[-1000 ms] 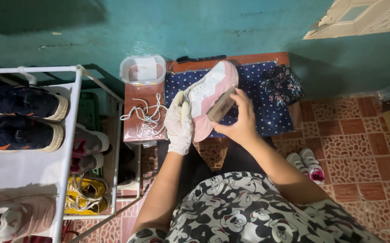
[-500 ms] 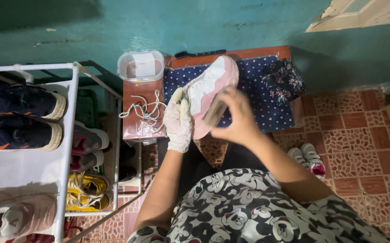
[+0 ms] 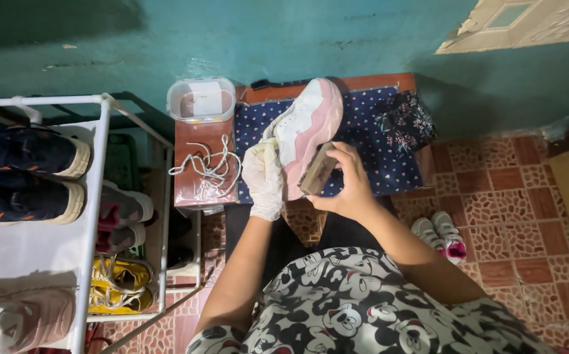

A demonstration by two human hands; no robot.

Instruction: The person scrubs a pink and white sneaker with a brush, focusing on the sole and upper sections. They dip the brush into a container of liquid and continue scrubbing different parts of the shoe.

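Note:
A pink and white sneaker (image 3: 310,124) is held sole-side toward me above a low wooden table (image 3: 369,81). My left hand (image 3: 264,177), in a white glove, grips the shoe's heel end from the left. My right hand (image 3: 348,183) is bare and holds a brown wooden brush (image 3: 318,169) pressed against the shoe's pink sole. White shoelaces (image 3: 209,164) lie loose on the table's left part.
A blue dotted cloth (image 3: 389,157) covers the table, with a dark floral cloth (image 3: 406,121) at its right. A clear plastic tub (image 3: 201,99) stands at the back left. A white shoe rack (image 3: 94,196) with several shoes is at left. Small pink shoes (image 3: 440,235) lie on the tiled floor.
My right hand has shifted the brush slightly down along the sole. The shoe and my gloved left hand stay about where they were.

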